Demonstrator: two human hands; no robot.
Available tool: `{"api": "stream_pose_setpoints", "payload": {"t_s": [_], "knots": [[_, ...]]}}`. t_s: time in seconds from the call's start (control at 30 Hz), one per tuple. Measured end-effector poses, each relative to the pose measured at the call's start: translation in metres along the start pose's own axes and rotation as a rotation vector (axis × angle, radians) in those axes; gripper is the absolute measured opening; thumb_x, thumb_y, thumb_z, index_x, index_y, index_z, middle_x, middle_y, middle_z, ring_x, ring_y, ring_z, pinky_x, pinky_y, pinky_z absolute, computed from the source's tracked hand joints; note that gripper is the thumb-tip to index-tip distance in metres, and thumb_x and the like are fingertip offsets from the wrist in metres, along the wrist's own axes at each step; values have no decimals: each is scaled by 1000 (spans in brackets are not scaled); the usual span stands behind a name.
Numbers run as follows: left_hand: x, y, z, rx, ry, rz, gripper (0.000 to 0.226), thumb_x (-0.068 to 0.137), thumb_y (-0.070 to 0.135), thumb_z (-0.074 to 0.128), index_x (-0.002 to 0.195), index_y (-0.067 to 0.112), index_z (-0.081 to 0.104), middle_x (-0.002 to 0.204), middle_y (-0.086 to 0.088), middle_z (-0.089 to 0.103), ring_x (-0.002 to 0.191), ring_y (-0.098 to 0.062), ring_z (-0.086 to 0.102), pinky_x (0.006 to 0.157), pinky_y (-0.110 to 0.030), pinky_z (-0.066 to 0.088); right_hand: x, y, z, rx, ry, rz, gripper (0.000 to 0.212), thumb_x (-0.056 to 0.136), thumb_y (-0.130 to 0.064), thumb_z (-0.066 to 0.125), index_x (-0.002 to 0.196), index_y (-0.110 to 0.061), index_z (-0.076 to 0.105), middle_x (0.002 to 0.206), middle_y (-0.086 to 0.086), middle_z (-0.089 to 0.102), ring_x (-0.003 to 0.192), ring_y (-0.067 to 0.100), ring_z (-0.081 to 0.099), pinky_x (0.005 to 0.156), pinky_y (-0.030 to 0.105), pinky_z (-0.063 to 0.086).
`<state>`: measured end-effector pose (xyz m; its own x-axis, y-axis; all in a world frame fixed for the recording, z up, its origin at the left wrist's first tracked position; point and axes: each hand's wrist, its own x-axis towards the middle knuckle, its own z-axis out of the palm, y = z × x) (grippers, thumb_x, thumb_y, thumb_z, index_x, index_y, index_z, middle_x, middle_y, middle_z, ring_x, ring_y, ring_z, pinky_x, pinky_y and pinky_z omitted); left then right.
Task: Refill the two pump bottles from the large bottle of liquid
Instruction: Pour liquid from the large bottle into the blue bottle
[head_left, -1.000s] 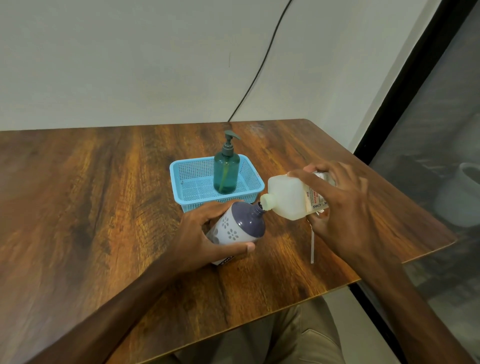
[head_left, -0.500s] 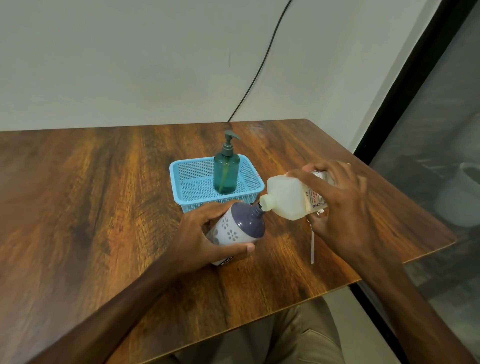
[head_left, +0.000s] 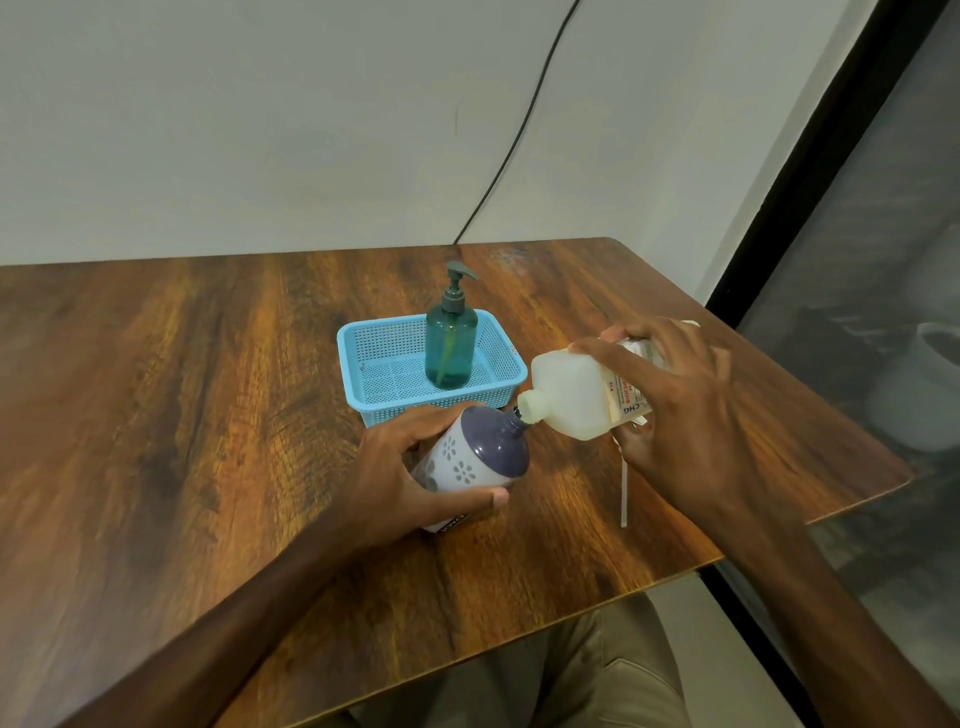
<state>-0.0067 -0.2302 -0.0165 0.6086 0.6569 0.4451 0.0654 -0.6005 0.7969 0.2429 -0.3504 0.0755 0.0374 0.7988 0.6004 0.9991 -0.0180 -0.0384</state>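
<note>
Tabletop (head_left: 182, 415); large bottle (head_left: 571, 397) tilted (right hand (head_left: 675, 410))

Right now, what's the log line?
left hand: grips tilted white flowered bottle | right hand: tips large cloudy plastic bottle at its neck | teal pump bottle: upright in blue mesh basket

Head-worn view, looking forward-down, close over table (head_left: 218, 415).

Wood table (head_left: 208, 415) w/ blue basket (head_left: 395, 406) & thin white tube (head_left: 623, 499).
</note>
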Motion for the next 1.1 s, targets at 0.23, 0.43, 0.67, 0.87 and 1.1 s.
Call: {"api": "stream_pose_setpoints", "payload": {"t_s": [0.23, 0.43, 0.67, 0.87, 1.1], "knots": [[0, -2, 1, 6, 4, -16, 73, 64, 62, 90, 129, 42, 65, 125, 25, 71, 118, -1, 67, 93, -17, 56, 0, 0, 0, 19, 17, -18, 92, 51, -9, 93, 133, -32, 57, 131, 3, 54, 125, 26, 41, 95, 50, 35], [0, 1, 0, 17, 7, -1, 70, 65, 61, 91, 128, 47, 64, 127, 31, 68, 118, 1, 66, 92, -13, 54, 0, 3, 2, 6, 16, -15, 98, 49, -10, 93, 134, -36, 52, 132, 0, 51, 126, 26, 41, 96, 50, 35], [0, 0, 0, 10, -4, 2, 75, 66, 56, 93, 133, 34, 68, 127, 22, 71, 120, -6, 67, 95, -24, 58, 1, 3, 3, 25, 9, -18, 96, 51, -10, 92, 134, -37, 51, 132, -1, 51, 126, 26, 42, 96, 49, 34], [0, 0, 0, 31, -7, -17, 78, 65, 53, 95, 134, 27, 69, 128, 19, 72, 120, -4, 67, 95, -23, 57, 2, 1, 1, 30, -1, -17, 95, 52, -9, 92, 133, -37, 51, 132, 0, 52, 127, 28, 44, 98, 50, 34], [0, -1, 0, 30, -8, -16, 79, 64, 50, 97, 134, 25, 70, 128, 19, 72, 120, -3, 67, 95, -21, 56, 3, 2, 1, 29, 9, -27, 94, 51, -9, 92, 132, -36, 54, 131, 0, 53, 125, 26, 44, 95, 49, 36]]}}
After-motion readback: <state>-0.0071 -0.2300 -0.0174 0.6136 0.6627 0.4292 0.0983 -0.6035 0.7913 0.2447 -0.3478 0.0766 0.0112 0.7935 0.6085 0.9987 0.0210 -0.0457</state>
